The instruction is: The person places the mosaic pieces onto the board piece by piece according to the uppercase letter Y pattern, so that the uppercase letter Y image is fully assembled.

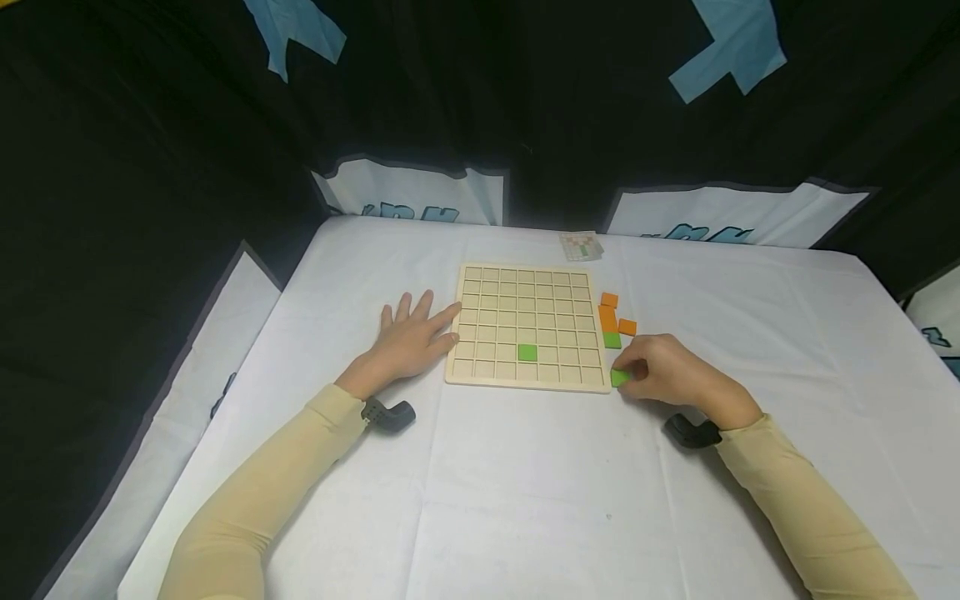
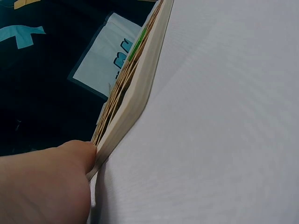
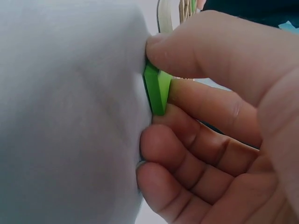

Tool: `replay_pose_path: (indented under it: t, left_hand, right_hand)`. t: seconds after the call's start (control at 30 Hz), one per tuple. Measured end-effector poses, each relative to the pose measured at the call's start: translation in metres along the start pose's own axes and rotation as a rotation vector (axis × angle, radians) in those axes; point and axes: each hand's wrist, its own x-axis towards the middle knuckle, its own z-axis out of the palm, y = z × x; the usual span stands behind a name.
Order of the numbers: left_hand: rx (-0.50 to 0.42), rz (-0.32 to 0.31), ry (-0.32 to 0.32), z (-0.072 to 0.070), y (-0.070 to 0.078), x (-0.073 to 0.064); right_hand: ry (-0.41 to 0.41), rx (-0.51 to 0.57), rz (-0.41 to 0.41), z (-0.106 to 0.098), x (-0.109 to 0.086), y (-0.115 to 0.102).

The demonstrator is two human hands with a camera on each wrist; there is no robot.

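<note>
A square wooden grid board point(image 1: 525, 387) lies on the white table, with one green tile point(image 1: 527, 352) in a cell of its lower rows. At the board's left edge rests my left hand point(image 1: 405, 346), fingers spread; in the left wrist view its thumb point(image 2: 79, 151) touches the rim. Just right of the board's lower right corner, my right hand point(image 1: 663, 371) pinches a second green square tile point(image 3: 159, 88) between thumb and fingers, low against the tablecloth. Several orange tiles point(image 1: 608, 318) and another green tile point(image 1: 612, 341) lie beyond that hand, beside the board.
A small printed grid card point(image 1: 581, 246) lies behind the board near the table's far edge. Black curtains point(image 1: 525, 100) with blue tape stand behind and to the left of the white table point(image 1: 525, 500).
</note>
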Motion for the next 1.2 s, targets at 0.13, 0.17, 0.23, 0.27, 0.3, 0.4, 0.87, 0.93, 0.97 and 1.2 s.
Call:
replay_pose_path:
  t: [0.13, 0.17, 0.23, 0.27, 0.3, 0.4, 0.87, 0.93, 0.97, 1.2]
  left_hand:
    - [0.002, 0.000, -0.002, -0.001, 0.001, -0.001]
    - [0.003, -0.001, -0.002, -0.001, 0.001, -0.001]
    - [0.002, -0.003, -0.001, -0.002, 0.002, -0.001]
    - [0.002, -0.004, 0.001, -0.001, 0.002, -0.002]
    - [0.002, -0.004, 0.002, -0.001, 0.001, -0.002]
    - [0.002, -0.006, 0.005, -0.001, 0.001, -0.002]
    - [0.009, -0.006, 0.001, 0.002, -0.001, 0.001]
    - [0.008, -0.008, 0.001, 0.002, -0.001, 0.001]
    - [0.008, -0.008, 0.002, 0.002, -0.001, 0.001]
    - [0.003, -0.010, 0.007, 0.002, 0.000, 0.000]
  right_hand:
    - [0.012, -0.027, 0.004, 0.000, 0.000, 0.001]
    - [0.015, -0.032, 0.005, 0.000, 0.000, 0.001]
    - [0.017, -0.040, 0.012, -0.001, 0.001, 0.001]
    - [0.018, -0.043, 0.014, -0.001, 0.001, 0.001]
    - [0.019, -0.047, 0.017, -0.001, 0.001, 0.001]
    - [0.020, -0.052, 0.027, -0.002, 0.003, 0.001]
    - [0.091, -0.042, -0.054, -0.012, 0.016, -0.003]
    - [0.098, -0.040, -0.068, -0.012, 0.021, -0.006]
    - [0.099, -0.040, -0.070, -0.013, 0.023, -0.007]
    - [0.113, -0.050, -0.114, -0.014, 0.041, -0.018]
